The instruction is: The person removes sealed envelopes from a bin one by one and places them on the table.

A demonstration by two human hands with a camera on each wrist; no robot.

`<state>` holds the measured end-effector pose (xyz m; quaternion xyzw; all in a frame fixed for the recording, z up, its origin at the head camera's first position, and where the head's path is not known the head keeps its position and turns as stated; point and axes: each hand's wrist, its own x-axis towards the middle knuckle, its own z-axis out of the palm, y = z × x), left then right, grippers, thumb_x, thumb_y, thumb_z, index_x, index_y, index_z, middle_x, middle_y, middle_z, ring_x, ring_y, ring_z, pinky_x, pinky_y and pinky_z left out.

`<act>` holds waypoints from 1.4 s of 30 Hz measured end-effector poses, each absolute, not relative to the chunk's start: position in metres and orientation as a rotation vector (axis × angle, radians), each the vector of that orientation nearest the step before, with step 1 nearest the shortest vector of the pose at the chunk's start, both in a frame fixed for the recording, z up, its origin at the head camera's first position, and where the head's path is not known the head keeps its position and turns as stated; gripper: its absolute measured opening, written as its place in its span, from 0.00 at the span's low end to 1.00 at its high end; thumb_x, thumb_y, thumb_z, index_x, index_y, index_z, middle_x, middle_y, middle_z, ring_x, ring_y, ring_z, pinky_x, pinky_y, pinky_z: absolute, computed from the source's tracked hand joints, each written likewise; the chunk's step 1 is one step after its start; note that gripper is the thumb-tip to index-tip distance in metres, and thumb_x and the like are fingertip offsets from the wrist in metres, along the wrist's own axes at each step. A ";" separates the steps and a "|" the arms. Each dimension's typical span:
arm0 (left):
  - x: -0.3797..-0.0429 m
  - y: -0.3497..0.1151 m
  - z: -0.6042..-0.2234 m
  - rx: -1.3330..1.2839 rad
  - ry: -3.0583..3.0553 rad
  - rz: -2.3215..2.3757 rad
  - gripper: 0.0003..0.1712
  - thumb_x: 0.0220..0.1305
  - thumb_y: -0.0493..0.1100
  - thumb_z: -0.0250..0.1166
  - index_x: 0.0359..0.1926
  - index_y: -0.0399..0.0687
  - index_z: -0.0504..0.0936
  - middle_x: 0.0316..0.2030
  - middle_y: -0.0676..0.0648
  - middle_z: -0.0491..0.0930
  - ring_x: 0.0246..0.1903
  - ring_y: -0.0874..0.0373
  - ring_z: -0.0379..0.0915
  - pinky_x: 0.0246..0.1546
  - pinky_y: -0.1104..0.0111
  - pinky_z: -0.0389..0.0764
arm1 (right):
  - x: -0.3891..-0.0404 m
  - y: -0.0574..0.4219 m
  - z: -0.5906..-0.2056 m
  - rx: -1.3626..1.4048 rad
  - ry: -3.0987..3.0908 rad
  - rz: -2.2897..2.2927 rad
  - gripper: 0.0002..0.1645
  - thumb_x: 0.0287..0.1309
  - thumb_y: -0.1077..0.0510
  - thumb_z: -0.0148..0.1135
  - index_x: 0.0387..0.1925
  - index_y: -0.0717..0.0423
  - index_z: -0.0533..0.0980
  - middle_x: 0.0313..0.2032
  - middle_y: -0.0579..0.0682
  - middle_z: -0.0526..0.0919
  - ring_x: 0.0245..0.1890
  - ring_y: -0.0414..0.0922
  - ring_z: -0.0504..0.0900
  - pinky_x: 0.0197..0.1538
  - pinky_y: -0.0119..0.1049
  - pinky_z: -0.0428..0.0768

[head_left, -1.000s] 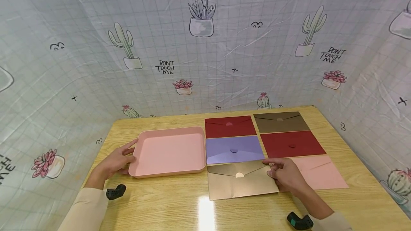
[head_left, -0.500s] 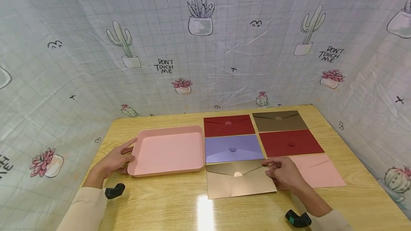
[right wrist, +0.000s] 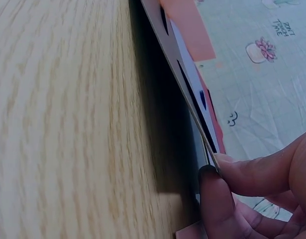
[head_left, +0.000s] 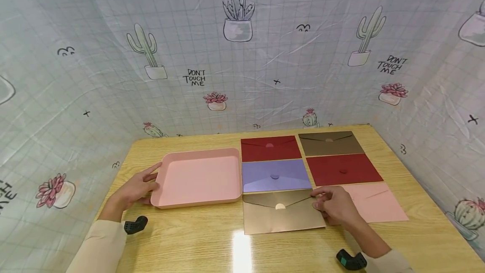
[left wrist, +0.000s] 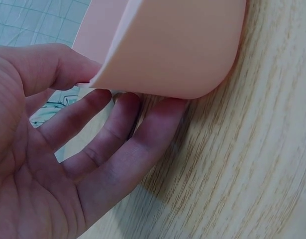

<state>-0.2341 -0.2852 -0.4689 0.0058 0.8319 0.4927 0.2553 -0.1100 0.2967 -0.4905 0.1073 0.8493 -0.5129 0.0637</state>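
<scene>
The left hand (head_left: 137, 188) grips the left side wall of a shallow pink tray (head_left: 202, 180). In the left wrist view its thumb (left wrist: 58, 67) lies over the rim, and the fingers (left wrist: 138, 154) press the wall from outside. A gold envelope (head_left: 284, 218) lies at the front of the left envelope column. The right hand (head_left: 337, 206) pinches its right edge between thumb and forefinger. The right wrist view shows that edge raised off the table, with dark shadow beneath the envelope (right wrist: 180, 84). The tray holds nothing.
Behind the gold envelope lie a purple envelope (head_left: 276, 176) and a red envelope (head_left: 270, 151). To the right are a pink envelope (head_left: 379, 205), another red envelope (head_left: 342, 169) and a brown envelope (head_left: 331, 144). A cactus-print curtain (head_left: 265, 62) surrounds the wooden table (head_left: 189, 239).
The near edge of the gold envelope has shifted very slightly left. Both hands keep their holds, and the tray stays in place.
</scene>
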 end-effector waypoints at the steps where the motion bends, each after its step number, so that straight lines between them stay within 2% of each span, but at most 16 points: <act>1: -0.234 -0.285 -0.469 0.016 2.257 1.340 0.48 0.77 0.37 0.55 0.85 0.60 0.38 0.81 0.27 0.44 0.60 0.41 0.78 0.43 0.56 0.88 | -0.110 0.297 -0.490 0.324 2.557 -1.551 0.18 0.57 0.70 0.71 0.50 0.66 0.85 0.30 0.54 0.84 0.24 0.47 0.78 0.22 0.35 0.75; 7: -0.236 -0.285 -0.471 0.023 2.241 1.346 0.48 0.77 0.37 0.55 0.85 0.61 0.37 0.82 0.27 0.43 0.60 0.41 0.79 0.43 0.56 0.88 | -0.109 0.298 -0.490 0.369 2.476 -1.577 0.17 0.59 0.71 0.69 0.51 0.64 0.85 0.27 0.53 0.81 0.20 0.46 0.72 0.19 0.31 0.63; 20: -0.237 -0.284 -0.469 0.014 2.250 1.324 0.49 0.77 0.38 0.56 0.85 0.61 0.37 0.82 0.27 0.42 0.60 0.41 0.78 0.42 0.56 0.87 | -0.108 0.296 -0.488 0.324 2.590 -1.474 0.17 0.56 0.70 0.72 0.49 0.64 0.86 0.27 0.53 0.85 0.21 0.46 0.78 0.18 0.31 0.67; 32: -0.236 -0.285 -0.467 0.013 2.263 1.305 0.49 0.77 0.38 0.56 0.85 0.60 0.37 0.82 0.27 0.43 0.58 0.44 0.79 0.41 0.57 0.87 | -0.110 0.295 -0.485 0.332 2.555 -1.484 0.21 0.58 0.71 0.69 0.54 0.63 0.85 0.28 0.53 0.83 0.20 0.45 0.75 0.18 0.30 0.64; 42: -0.233 -0.287 -0.466 0.029 2.259 1.310 0.48 0.77 0.38 0.55 0.85 0.60 0.36 0.81 0.26 0.43 0.57 0.44 0.80 0.41 0.56 0.88 | -0.109 0.295 -0.484 0.238 2.651 -1.420 0.21 0.56 0.71 0.71 0.53 0.64 0.86 0.29 0.54 0.84 0.20 0.45 0.75 0.20 0.32 0.68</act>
